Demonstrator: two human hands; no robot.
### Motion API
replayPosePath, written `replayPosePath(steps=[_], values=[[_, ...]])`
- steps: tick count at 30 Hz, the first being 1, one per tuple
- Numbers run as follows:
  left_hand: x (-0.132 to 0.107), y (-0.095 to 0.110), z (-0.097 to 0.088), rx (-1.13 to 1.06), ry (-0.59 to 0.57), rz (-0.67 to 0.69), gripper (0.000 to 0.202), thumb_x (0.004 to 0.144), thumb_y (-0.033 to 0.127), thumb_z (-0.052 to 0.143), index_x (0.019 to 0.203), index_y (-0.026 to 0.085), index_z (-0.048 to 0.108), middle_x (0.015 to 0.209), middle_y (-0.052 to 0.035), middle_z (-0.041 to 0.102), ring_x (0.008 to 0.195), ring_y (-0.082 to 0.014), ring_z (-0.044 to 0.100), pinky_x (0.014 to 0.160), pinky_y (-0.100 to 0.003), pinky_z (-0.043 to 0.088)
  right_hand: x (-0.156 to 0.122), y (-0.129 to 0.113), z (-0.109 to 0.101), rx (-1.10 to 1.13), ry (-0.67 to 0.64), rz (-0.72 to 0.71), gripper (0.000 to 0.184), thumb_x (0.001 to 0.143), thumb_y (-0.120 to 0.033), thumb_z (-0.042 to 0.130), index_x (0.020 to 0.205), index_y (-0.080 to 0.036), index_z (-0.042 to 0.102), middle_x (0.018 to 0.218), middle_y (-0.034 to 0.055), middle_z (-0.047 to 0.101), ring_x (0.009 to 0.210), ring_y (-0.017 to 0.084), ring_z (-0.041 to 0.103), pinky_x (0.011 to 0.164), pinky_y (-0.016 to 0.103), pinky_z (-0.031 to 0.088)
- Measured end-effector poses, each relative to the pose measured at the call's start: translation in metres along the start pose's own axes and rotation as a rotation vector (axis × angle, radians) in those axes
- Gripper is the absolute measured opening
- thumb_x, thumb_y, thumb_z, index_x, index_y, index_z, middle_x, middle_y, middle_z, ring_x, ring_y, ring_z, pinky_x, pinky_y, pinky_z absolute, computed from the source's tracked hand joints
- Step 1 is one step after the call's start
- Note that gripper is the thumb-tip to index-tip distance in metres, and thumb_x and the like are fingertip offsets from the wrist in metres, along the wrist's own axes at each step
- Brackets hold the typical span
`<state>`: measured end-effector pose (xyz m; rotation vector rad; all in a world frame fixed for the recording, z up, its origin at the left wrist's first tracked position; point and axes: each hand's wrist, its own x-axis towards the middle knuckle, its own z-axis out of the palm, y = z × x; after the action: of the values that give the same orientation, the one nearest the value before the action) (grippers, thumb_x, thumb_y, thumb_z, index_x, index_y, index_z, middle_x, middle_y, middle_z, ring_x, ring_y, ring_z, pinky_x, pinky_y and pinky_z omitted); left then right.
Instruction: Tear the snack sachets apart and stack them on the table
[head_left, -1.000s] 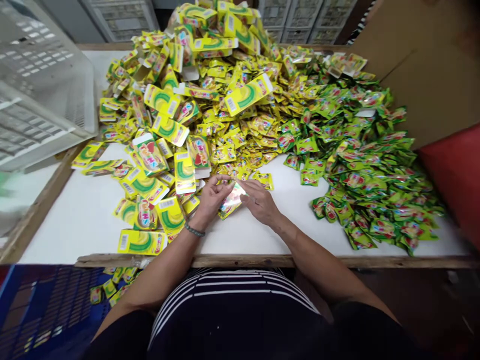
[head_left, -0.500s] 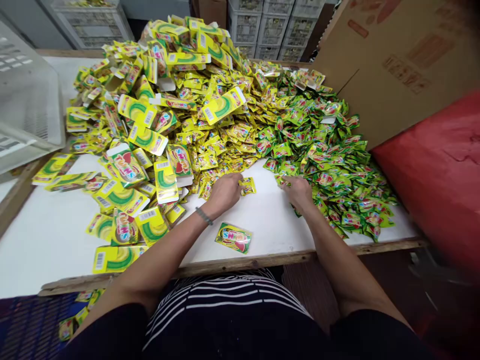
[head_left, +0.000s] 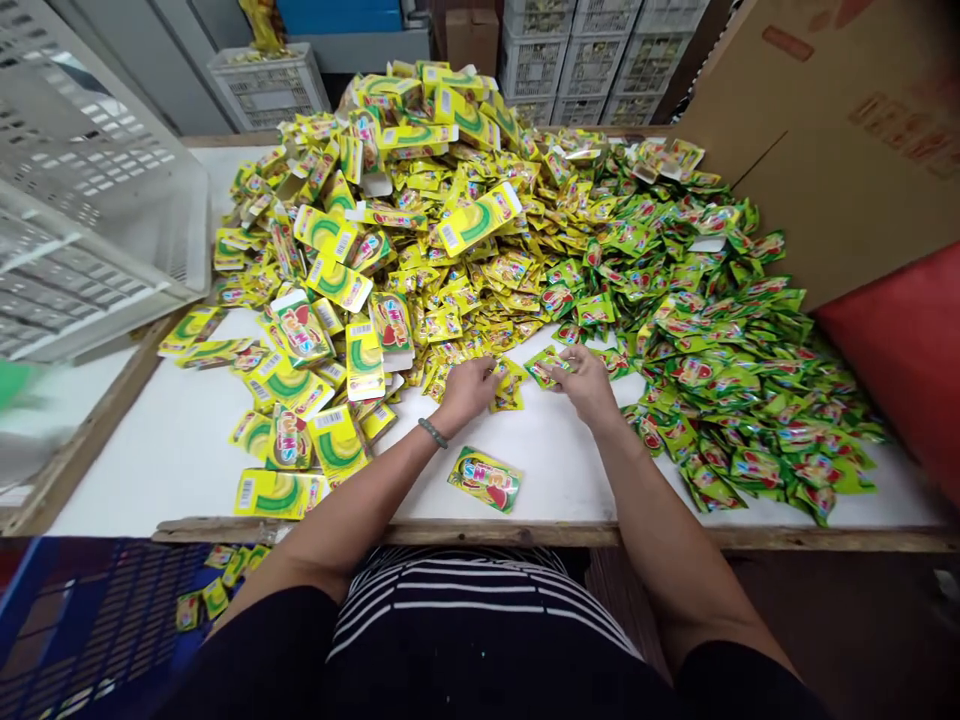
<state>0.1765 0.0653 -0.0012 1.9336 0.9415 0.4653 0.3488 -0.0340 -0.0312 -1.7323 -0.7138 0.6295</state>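
My left hand (head_left: 468,392), with a beaded bracelet on its wrist, is closed on yellow candy packets (head_left: 510,388) at the front of the yellow packet heap (head_left: 495,270). A short way right, my right hand (head_left: 591,385) pinches a green candy packet (head_left: 544,367) between thumb and fingers. The two hands are close but apart. Behind and right of the right hand spreads a heap of green candy packets (head_left: 697,340). A small candy box (head_left: 486,479) lies face up on the white tabletop (head_left: 555,480), just below my hands.
Yellow and green candy boxes (head_left: 364,360) pile up on the left. White plastic crates stand at the left (head_left: 97,180) and back (head_left: 532,65). A large cardboard box (head_left: 847,150) and red material (head_left: 900,350) border the right. Below the wooden edge sits a blue basket (head_left: 127,600).
My right hand has come away from the green heap with a green packet, toward my left hand. More yellow packet shows at my left fingers. The view has shifted left.
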Motion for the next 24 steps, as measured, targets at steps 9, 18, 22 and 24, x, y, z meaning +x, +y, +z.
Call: replayPosePath(steps=[9,18,22,24], values=[[-0.03,0.014,0.011,-0.971,-0.021,-0.293,0.049,0.059,0.031,0.082,0.093,0.02,0.049,0.06,0.0091,0.054,0.057,-0.0091,0.058,0.066,-0.026,0.053,-0.033,-0.017,0.032,0.481,0.066,0.115,0.045,0.054,-0.048,0.081,0.075,-0.023,0.05,0.065,-0.0034,0.059,0.056,0.012,0.055,0.051,0.027,0.05],[-0.029,0.012,0.012,-0.854,0.061,-0.225,0.055,0.05,0.03,0.087,0.089,0.019,0.05,0.051,0.0125,0.042,0.049,-0.0059,0.047,0.054,-0.019,0.038,-0.039,-0.012,0.038,0.339,-0.027,0.007,0.043,0.06,-0.052,0.08,0.081,-0.022,0.057,0.073,-0.0016,0.062,0.069,0.015,0.059,0.069,0.031,0.052],[-0.038,0.012,-0.006,-0.655,-0.129,-0.161,0.045,0.061,0.031,0.081,0.094,0.018,0.053,0.056,0.0082,0.051,0.051,-0.0079,0.048,0.055,-0.021,0.038,-0.046,-0.013,0.036,0.457,-0.349,0.119,0.047,0.063,-0.051,0.08,0.094,-0.02,0.063,0.084,0.0021,0.07,0.073,0.018,0.065,0.073,0.036,0.054],[-0.043,0.014,-0.028,-0.396,-0.145,-0.105,0.036,0.07,0.027,0.073,0.1,0.017,0.056,0.063,0.0033,0.06,0.056,-0.0112,0.053,0.059,-0.024,0.042,-0.049,-0.012,0.036,0.416,-0.385,0.117,0.045,0.063,-0.052,0.08,0.09,-0.019,0.064,0.08,0.0022,0.07,0.07,0.018,0.064,0.069,0.035,0.054]])
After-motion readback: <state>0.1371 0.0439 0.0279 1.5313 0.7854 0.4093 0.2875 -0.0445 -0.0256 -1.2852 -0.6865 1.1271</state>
